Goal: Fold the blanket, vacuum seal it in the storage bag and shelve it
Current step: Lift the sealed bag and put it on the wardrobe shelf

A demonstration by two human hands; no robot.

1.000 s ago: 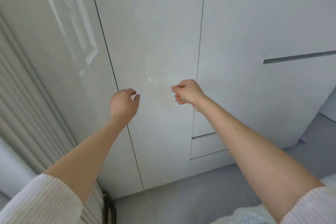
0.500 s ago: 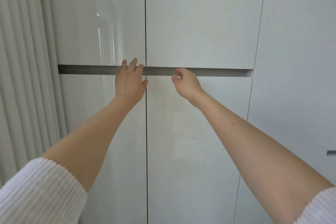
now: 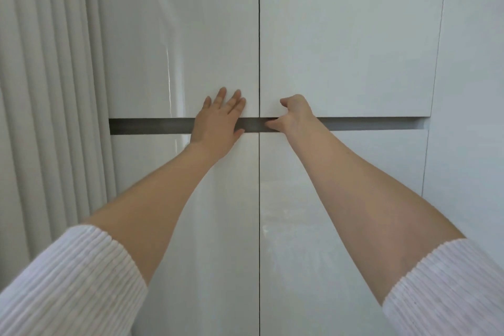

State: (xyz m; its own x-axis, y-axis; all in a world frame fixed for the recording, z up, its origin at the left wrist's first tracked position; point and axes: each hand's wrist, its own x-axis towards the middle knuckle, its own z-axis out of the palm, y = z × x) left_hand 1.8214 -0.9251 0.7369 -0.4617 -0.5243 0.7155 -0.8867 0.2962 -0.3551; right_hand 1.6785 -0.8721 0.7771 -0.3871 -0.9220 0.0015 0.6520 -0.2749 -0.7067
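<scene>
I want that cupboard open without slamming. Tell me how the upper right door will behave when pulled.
The upper right door looks like a stiff flat panel, so it should swing as one piece. Its glossy face offers little grip; the right hand hooks its lower edge at the dark groove. Being tall, it may feel weighty.

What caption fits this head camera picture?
Left hand flat on glossy white upper cupboard door; right hand curls under the neighbouring door's bottom edge.

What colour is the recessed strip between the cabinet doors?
Dark grey-brown recessed strip, head view.
</scene>
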